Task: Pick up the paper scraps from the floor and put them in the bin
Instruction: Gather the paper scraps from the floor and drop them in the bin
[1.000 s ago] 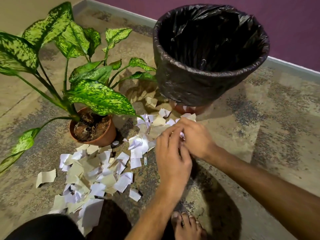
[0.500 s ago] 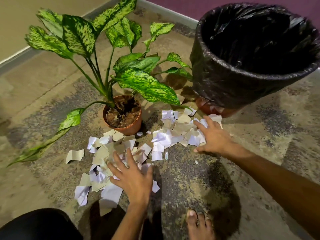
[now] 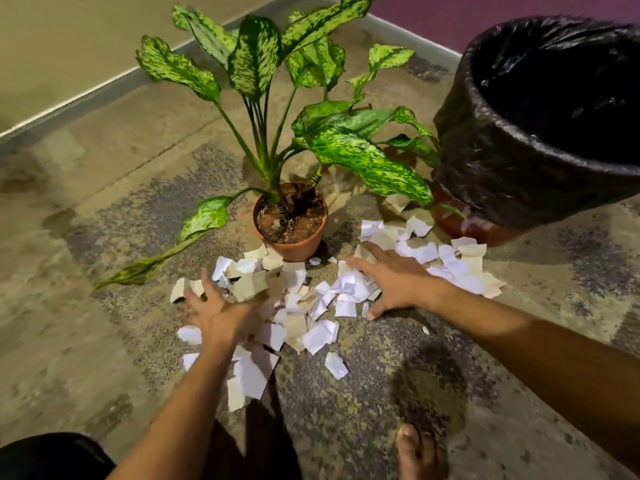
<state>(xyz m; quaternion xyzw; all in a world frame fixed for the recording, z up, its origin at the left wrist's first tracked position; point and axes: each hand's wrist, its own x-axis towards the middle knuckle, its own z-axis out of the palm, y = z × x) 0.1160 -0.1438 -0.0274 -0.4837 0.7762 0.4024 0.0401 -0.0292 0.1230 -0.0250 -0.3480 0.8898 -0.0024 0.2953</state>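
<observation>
Several white and beige paper scraps lie scattered on the floor in front of a potted plant. My left hand rests flat on the left part of the pile, fingers spread, with scraps around and under it. My right hand lies palm down on the right part of the pile, fingers apart and pointing left. More scraps lie beyond my right wrist, near the bin. The bin, lined with a black plastic bag, stands at the upper right with its mouth open.
A potted plant with large speckled green leaves stands just behind the scraps, left of the bin. My bare foot is at the bottom right and a dark-clothed knee at the bottom left. Walls run along the back.
My hands, together near the bin a second ago, have parted. The left hand went out to the left scraps; the right hand slid left over the right scraps. The view shifted left.
</observation>
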